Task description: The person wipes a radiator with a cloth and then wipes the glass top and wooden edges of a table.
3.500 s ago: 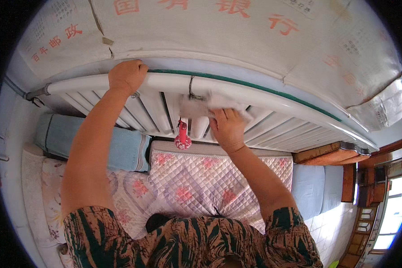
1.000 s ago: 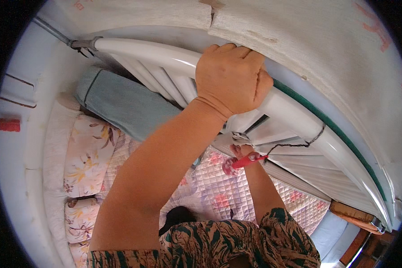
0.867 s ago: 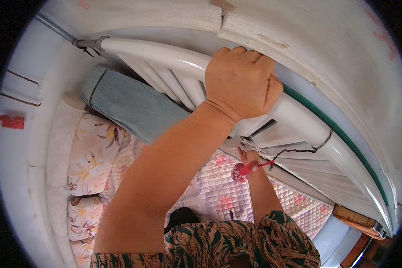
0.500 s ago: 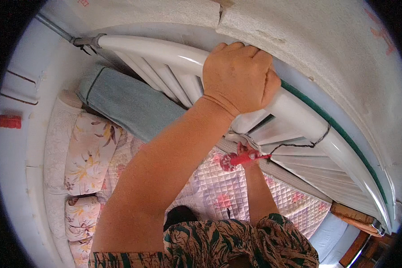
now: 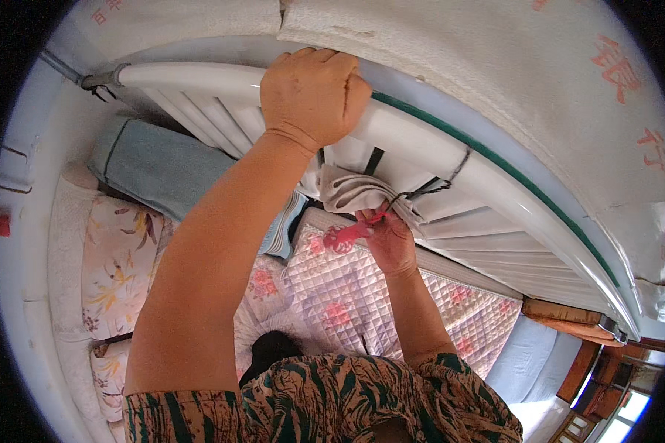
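Observation:
My left hand [image 5: 314, 96] is closed over the top of a thick white rail [image 5: 421, 136]. Lower down, beside the rail's slats, my right hand [image 5: 390, 240] grips a red object [image 5: 343, 238] with a rounded, pale-patterned end. Its exact kind is not clear, and part of it is covered by the fingers. A dark cord [image 5: 440, 183] looped round the rail runs down toward this hand. Just above the fingers, against the slats, hangs a folded beige cloth [image 5: 351, 190].
Below lies a quilted floral bed cover [image 5: 340, 295] beside floral cushions [image 5: 122, 258]. A blue-grey folded bundle [image 5: 162, 159] rests along the slats. At the right are a blue cushion [image 5: 524, 351] and a brown box-like item [image 5: 565, 311]. A wall [image 5: 451, 37] rises behind the rail.
The view has shifted rightward. My right hand has moved up to the beige cloth, its red object now angled differently, and more cloth shows. My left hand keeps its hold on the rail.

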`<act>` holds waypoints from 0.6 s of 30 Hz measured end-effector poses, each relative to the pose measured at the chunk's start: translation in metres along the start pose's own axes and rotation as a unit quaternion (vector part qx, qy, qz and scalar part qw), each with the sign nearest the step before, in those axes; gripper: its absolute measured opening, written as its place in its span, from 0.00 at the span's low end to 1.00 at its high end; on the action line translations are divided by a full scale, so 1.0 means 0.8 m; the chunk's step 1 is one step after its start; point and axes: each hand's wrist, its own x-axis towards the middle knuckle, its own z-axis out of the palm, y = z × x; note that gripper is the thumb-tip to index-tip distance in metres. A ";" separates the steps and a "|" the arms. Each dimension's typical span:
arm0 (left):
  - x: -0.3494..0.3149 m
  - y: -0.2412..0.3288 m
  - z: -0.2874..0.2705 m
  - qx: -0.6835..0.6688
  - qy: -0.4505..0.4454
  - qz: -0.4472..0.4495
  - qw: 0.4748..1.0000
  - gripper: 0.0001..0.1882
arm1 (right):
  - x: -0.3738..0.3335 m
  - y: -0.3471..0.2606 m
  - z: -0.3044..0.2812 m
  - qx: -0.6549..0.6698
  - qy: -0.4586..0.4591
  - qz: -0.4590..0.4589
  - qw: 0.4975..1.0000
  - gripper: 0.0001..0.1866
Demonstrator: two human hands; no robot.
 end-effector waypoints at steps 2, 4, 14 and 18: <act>-0.002 -0.001 -0.003 0.003 -0.013 -0.003 1.000 0.09 | 0.003 -0.005 0.043 -0.040 0.007 0.002 0.999 0.11; -0.003 -0.001 -0.004 0.013 -0.024 -0.008 1.000 0.10 | 0.006 -0.002 0.061 -0.036 -0.003 0.004 0.999 0.12; 0.002 0.001 -0.006 0.014 -0.030 -0.005 0.999 0.10 | 0.034 0.008 0.056 0.070 -0.106 0.100 0.987 0.18; -0.002 -0.001 -0.007 0.009 -0.026 0.003 1.000 0.10 | 0.028 0.005 0.030 0.027 -0.012 0.074 0.997 0.20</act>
